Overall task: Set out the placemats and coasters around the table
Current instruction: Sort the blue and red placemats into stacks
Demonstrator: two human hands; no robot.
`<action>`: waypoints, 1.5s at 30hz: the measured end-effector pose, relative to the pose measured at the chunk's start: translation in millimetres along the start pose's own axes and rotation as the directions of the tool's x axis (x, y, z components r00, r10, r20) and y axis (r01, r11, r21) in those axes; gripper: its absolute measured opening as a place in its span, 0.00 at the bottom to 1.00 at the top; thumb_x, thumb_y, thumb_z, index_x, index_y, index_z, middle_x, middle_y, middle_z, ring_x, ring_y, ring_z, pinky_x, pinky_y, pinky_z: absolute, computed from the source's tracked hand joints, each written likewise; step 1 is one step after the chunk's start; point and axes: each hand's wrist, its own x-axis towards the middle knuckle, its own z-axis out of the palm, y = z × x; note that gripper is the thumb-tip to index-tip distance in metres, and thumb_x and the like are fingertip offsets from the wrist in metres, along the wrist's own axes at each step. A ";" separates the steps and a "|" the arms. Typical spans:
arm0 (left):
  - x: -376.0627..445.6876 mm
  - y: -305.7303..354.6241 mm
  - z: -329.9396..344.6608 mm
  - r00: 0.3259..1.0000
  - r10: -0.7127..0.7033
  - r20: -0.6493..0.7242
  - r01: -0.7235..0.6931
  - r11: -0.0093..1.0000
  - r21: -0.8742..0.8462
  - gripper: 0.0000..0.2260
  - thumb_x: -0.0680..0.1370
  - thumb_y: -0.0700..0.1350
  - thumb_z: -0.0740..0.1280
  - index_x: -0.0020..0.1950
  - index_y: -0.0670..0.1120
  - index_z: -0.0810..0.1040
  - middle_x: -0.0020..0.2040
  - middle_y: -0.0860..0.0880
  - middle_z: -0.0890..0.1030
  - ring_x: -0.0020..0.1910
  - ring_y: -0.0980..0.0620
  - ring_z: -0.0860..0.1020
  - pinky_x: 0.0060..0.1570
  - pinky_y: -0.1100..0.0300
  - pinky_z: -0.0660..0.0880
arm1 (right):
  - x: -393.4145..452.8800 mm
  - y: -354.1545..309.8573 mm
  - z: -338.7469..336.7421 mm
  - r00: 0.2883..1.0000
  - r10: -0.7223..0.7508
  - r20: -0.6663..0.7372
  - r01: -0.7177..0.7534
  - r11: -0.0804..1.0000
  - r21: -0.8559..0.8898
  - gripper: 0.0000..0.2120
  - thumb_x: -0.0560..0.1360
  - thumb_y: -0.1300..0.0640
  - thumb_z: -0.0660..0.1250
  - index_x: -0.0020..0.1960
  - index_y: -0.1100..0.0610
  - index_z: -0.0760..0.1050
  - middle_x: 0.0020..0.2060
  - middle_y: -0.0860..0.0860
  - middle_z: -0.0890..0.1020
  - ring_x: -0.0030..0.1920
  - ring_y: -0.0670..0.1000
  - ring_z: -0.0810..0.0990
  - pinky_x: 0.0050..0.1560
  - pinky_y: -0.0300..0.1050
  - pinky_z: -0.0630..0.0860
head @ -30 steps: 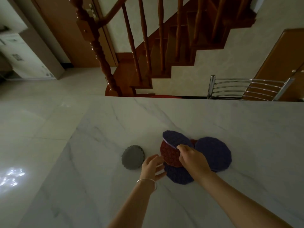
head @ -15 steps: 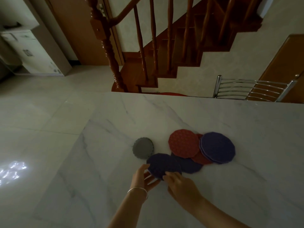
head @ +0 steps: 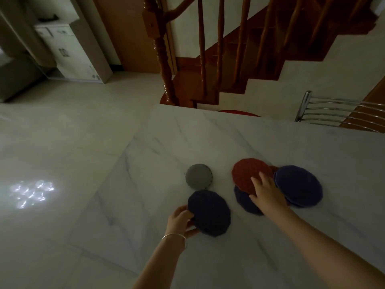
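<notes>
dark blue mat [head: 209,212] now pulled clear of the pile, flat on the marble table [head: 270,142] below the grey coaster [head: 199,176]; left hand [head: 180,220] pinches its edge. right hand [head: 266,191], fingers spread and holding nothing, has moved onto the red mat [head: 246,174] atop the remaining stack, likely next. no containers in view

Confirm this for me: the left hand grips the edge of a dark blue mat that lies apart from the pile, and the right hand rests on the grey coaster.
Not quite. In the head view the right hand rests on the red mat atop the pile, not on the grey coaster, which lies untouched. The left hand does grip the edge of the separate dark blue mat.
</notes>
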 end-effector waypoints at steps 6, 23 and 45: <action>-2.8 4.6 -9.6 1.000 0.022 -0.003 -0.023 0.999 -0.023 0.10 0.77 0.34 0.61 0.55 0.42 0.76 0.47 0.40 0.80 0.46 0.40 0.80 0.46 0.44 0.79 | 11.4 6.3 5.0 0.990 -0.127 0.063 0.139 0.950 -0.278 0.22 0.77 0.60 0.59 0.70 0.55 0.60 0.62 0.58 0.68 0.61 0.60 0.69 0.52 0.52 0.75; -2.5 2.9 -6.9 1.000 -0.022 -0.003 0.022 0.991 -0.132 0.09 0.75 0.44 0.66 0.54 0.43 0.78 0.48 0.41 0.82 0.47 0.41 0.81 0.40 0.50 0.80 | -49.1 -58.0 -28.6 0.738 -0.315 -0.596 0.349 0.935 -0.063 0.13 0.69 0.61 0.61 0.48 0.61 0.81 0.31 0.56 0.82 0.25 0.56 0.80 0.16 0.40 0.71; 21.4 -0.8 -1.7 1.000 0.027 -0.001 -0.027 1.000 -0.011 0.10 0.74 0.34 0.65 0.50 0.47 0.77 0.43 0.44 0.79 0.42 0.44 0.78 0.40 0.52 0.78 | -35.9 31.8 3.8 0.939 0.233 -0.252 -0.183 0.961 0.205 0.27 0.74 0.52 0.67 0.70 0.60 0.65 0.70 0.60 0.66 0.69 0.62 0.63 0.64 0.56 0.69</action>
